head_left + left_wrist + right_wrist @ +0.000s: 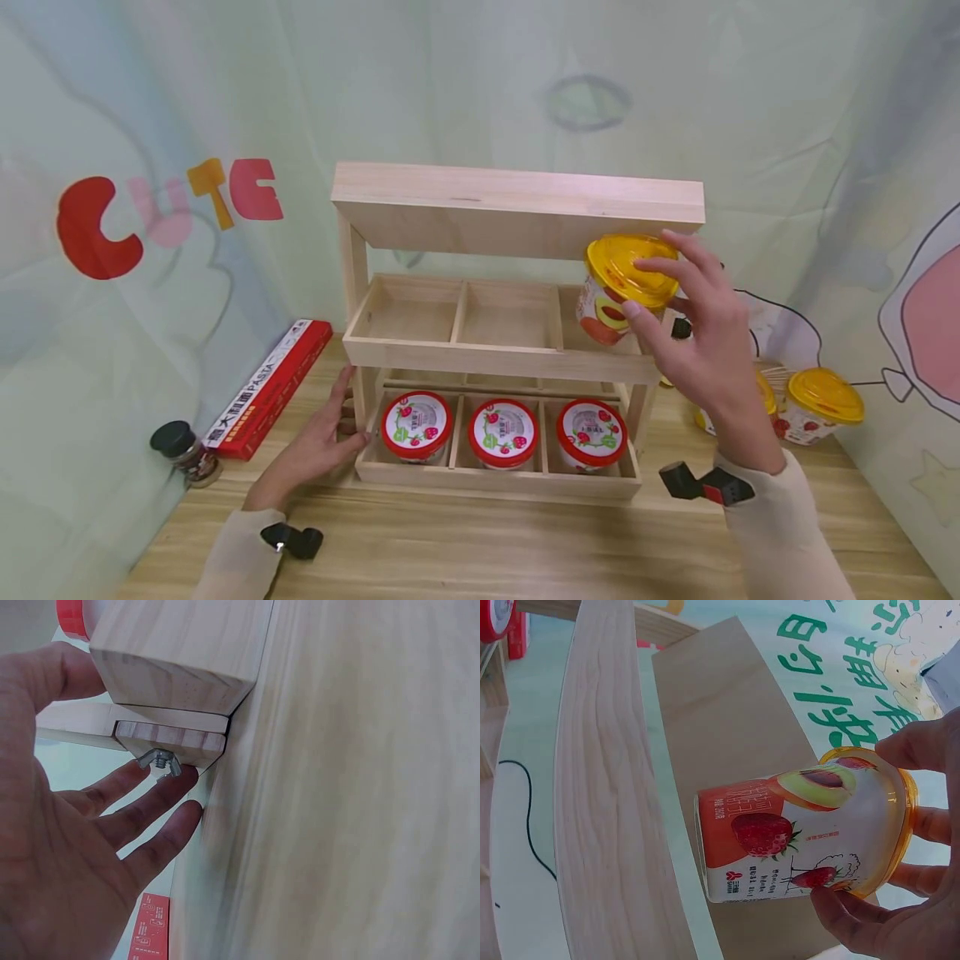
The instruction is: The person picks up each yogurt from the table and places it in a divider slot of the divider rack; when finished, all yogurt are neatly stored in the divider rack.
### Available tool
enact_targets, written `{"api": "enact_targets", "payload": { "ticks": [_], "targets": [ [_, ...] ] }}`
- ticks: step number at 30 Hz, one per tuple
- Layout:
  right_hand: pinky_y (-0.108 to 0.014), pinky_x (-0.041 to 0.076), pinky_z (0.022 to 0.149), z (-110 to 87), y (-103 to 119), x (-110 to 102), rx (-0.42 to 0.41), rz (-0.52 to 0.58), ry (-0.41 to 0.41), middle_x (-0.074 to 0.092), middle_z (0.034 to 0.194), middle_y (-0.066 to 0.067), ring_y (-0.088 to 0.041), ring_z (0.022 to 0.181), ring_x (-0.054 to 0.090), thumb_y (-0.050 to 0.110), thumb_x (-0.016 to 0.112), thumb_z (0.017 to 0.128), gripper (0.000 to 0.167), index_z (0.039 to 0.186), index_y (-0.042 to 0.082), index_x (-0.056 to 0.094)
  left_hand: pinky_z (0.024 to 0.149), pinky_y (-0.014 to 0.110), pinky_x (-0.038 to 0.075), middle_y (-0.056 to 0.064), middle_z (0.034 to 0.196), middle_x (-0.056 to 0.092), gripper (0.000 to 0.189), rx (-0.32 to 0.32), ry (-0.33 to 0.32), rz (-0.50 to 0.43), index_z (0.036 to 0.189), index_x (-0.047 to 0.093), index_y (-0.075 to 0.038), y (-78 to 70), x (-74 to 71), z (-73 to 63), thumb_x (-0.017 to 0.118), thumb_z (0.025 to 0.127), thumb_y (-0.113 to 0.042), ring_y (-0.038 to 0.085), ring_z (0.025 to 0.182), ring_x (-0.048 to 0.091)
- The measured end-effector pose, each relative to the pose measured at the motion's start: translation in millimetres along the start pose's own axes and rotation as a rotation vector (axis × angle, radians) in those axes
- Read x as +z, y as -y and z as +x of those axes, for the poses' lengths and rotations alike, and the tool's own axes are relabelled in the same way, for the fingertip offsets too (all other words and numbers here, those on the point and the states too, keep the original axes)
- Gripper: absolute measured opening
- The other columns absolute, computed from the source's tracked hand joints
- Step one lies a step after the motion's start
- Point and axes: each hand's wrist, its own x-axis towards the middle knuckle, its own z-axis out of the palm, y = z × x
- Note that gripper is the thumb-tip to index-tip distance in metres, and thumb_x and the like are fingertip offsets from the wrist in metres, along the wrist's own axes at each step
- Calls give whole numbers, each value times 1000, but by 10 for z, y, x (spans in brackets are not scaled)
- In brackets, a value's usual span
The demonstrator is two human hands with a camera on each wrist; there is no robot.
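Note:
My right hand (pixel 708 333) grips a yellow-lidded yogurt cup (pixel 600 308) around its lid, with strawberry and avocado pictures on its side. It is tilted and held at the right compartment of the upper tier of a wooden rack (pixel 480 354). In the right wrist view the cup (pixel 780 832) is beside a wooden board, the thumb and fingers about the lid's rim. At the rack's lower left corner rests my left hand (pixel 322 437), its thumb at the front tray and its fingers (pixel 150 799) by a wing nut (pixel 160 759) on the side.
Three red-lidded cups (pixel 503 432) stand in the lower tier, one per compartment. Two more yellow-lidded cups (pixel 823 400) are on the table (pixel 525 542) at right. Left of the rack lie a red pasta box (pixel 270 387) and a black-capped jar (pixel 187 454). A printed curtain hangs behind.

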Motion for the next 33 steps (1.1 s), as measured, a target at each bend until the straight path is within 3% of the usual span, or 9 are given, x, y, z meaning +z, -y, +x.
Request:
{"api": "enact_targets", "payload": {
  "ticks": [9, 18, 26, 33],
  "targets": [
    [-5, 52, 98, 101, 79, 280, -50, 46, 60, 47, 167, -4, -28, 144, 56, 13, 77, 94, 41, 134, 6, 71, 88, 63, 66, 43, 151, 43, 117, 49, -10, -21, 171, -11, -24, 2, -17, -2, 73, 93, -3, 60, 117, 68],
    [-8, 54, 99, 193, 183, 520, -65, 71, 121, 46, 169, -3, -27, 144, 57, 18, 77, 95, 41, 134, 8, 70, 90, 64, 65, 42, 152, 42, 117, 26, -10, -10, 172, -11, -25, 29, 19, -12, 72, 93, -3, 60, 119, 68],
    [-43, 66, 100, 261, 276, 674, -83, 114, 155, 46, 169, -3, -28, 138, 63, 21, 79, 95, 40, 132, 9, 71, 91, 64, 65, 43, 154, 40, 117, 23, -3, -10, 172, -13, -26, 13, 14, -6, 72, 94, -3, 61, 120, 67],
    [-45, 67, 98, 324, 360, 864, -116, 152, 195, 47, 167, -8, -28, 139, 62, 21, 80, 95, 39, 130, 7, 72, 93, 64, 64, 41, 155, 40, 118, -5, 3, -7, 172, -13, -28, -16, -3, -1, 72, 94, -4, 60, 122, 66]
  ]
}}
